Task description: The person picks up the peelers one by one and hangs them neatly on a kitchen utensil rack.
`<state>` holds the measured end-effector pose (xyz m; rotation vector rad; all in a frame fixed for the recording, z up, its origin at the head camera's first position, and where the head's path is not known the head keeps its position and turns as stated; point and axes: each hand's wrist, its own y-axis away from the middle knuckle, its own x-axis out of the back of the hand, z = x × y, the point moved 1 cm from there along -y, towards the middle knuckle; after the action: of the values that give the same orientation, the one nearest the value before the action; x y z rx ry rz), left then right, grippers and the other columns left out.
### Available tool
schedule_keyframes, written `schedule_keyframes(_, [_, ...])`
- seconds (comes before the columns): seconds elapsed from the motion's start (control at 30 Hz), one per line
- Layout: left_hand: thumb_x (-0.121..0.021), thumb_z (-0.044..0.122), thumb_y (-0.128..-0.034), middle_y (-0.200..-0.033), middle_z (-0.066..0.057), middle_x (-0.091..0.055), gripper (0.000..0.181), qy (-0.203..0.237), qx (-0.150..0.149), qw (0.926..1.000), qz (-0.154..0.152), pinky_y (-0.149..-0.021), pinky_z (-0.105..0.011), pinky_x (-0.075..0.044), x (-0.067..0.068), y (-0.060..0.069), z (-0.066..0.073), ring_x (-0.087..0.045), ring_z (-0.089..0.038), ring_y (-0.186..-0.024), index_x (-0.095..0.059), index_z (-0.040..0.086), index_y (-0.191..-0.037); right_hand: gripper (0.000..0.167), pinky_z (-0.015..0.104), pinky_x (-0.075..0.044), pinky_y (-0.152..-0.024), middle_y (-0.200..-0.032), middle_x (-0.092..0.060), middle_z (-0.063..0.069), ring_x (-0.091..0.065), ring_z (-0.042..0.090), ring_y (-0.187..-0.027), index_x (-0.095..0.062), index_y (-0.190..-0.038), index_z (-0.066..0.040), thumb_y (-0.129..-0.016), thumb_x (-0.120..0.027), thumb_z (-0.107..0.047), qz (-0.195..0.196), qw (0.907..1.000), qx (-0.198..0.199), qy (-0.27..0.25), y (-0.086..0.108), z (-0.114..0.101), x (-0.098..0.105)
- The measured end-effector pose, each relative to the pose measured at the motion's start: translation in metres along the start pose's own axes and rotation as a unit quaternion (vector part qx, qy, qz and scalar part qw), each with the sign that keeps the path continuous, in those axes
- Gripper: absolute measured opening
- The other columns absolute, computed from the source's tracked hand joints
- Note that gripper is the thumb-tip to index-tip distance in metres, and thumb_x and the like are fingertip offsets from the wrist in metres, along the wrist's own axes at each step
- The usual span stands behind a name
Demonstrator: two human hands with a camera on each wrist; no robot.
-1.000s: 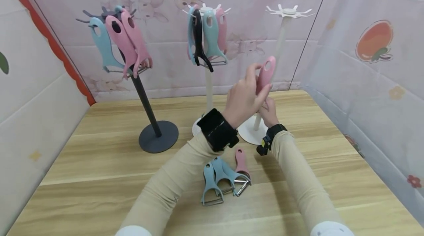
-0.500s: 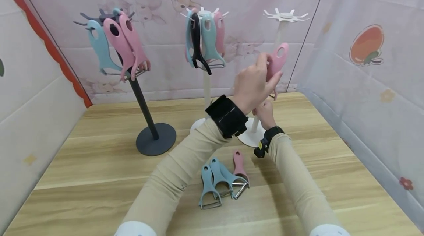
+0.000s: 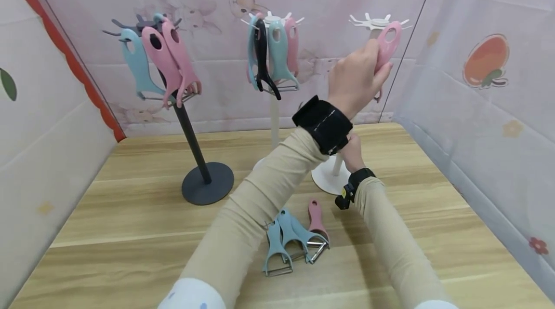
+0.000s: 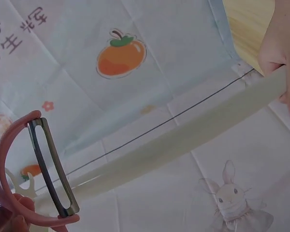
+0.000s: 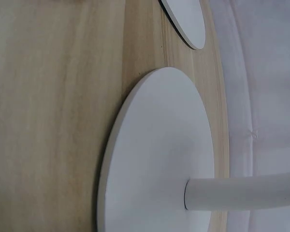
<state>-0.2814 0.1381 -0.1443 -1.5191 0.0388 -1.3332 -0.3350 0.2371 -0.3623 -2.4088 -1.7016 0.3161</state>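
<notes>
High at the right white stand, my left hand [image 3: 353, 80] pinches a pink peeler [image 3: 388, 41], its handle hole just in front of the white hooks [image 3: 376, 23]. In the left wrist view the fingers hold that peeler [image 4: 4, 162] near its metal blade, beside the stand's pole [image 4: 183, 140]. Lower down, my right hand [image 3: 353, 153] grips the same pole; the left wrist view shows it curled round the pole's far end. The right wrist view shows the round white base [image 5: 154, 145], with the hand itself out of frame.
A dark stand [image 3: 189, 130] at the left holds blue and pink peelers. The middle white stand [image 3: 274, 121] carries blue, pink and black ones. Three blue peelers [image 3: 276, 246] and a pink peeler [image 3: 315, 216] lie on the wooden table [image 3: 143, 232] at front centre.
My left hand has risen and moved right with the pink peeler, from beside the pole up to the hooks. My right hand has stayed at the lower pole.
</notes>
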Motion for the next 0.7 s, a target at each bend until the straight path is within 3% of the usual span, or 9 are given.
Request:
schedule_keyframes(0.27, [-0.050,0.036,-0.0919,-0.088,0.003,-0.060,0.028,-0.032,0.006,0.9995,-0.008,-0.058,-0.022,-0.043,-0.008,-0.007,-0.002,-0.058,-0.010,-0.071,-0.054,0.011,-0.105,0.033,0.021,-0.039,-0.045,-0.048,-0.043,-0.006,-0.042,0.007,-0.042,-0.043,-0.056,-0.013,-0.081,-0.045,0.010,0.007,0.9999,0.001,-0.008,-0.005,0.010,0.001])
schedule_keyframes(0.47, [-0.053,0.031,-0.0904,-0.091,0.003,-0.058,0.024,-0.017,-0.015,0.9997,-0.009,-0.062,-0.020,-0.042,-0.020,0.006,-0.010,-0.055,-0.009,-0.079,-0.053,0.011,-0.103,0.035,0.021,-0.038,-0.049,-0.050,-0.041,-0.007,-0.041,0.006,-0.048,-0.045,-0.055,-0.014,-0.086,-0.050,0.001,-0.005,0.9997,0.019,-0.012,-0.006,0.014,0.003])
schedule_keyframes(0.7, [-0.054,0.022,-0.0884,-0.116,-0.003,-0.054,0.030,0.020,-0.033,0.9992,0.005,-0.082,-0.020,-0.041,-0.029,0.031,-0.019,-0.049,-0.015,-0.106,-0.053,0.010,-0.116,0.030,0.021,-0.035,-0.047,-0.049,-0.041,-0.007,-0.039,0.007,-0.045,-0.048,-0.060,-0.014,-0.086,-0.047,0.000,-0.004,0.9996,0.011,-0.025,-0.006,0.015,0.002])
